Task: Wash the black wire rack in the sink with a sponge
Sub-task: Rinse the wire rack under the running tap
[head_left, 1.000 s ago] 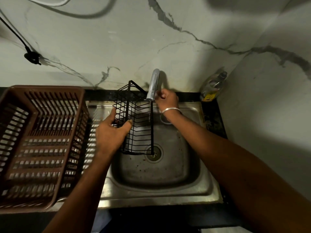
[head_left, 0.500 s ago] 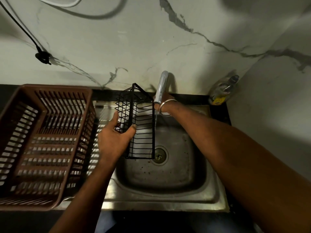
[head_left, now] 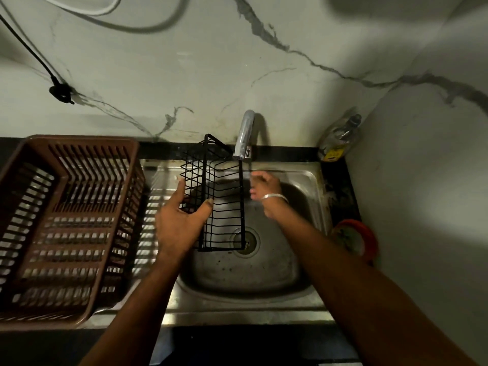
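Head view: grasps black wire rack (head_left: pixel 219 196) by its left side with left grip (head_left: pixel 182 223), thumb and fingers curled round the wires. Stands on end over sink (head_left: pixel 237 310), lower end near drain (head_left: pixel 253 247). Right grip (head_left: pixel 264 191) under running tap (head_left: pixel 244 138), blurred: cannot tell whether open or closed. Brown basket (head_left: pixel 79 143) just left of basin.

**Bare forearms and one silver bangle**

The left forearm (head_left: pixel 137 299) and the right forearm (head_left: pixel 356 273) are both bare along all of their visible length, and dim light leaves them shadowed toward the lower edge. The right wrist wears a thin, pale silver-coloured bangle (head_left: pixel 274 197), a plain narrow band that catches the light. It sits just behind the right grip (head_left: pixel 264 188), which is smeared by motion blur. On the left grip (head_left: pixel 182 223) the thumbnail (head_left: pixel 210 201) is short and plain.
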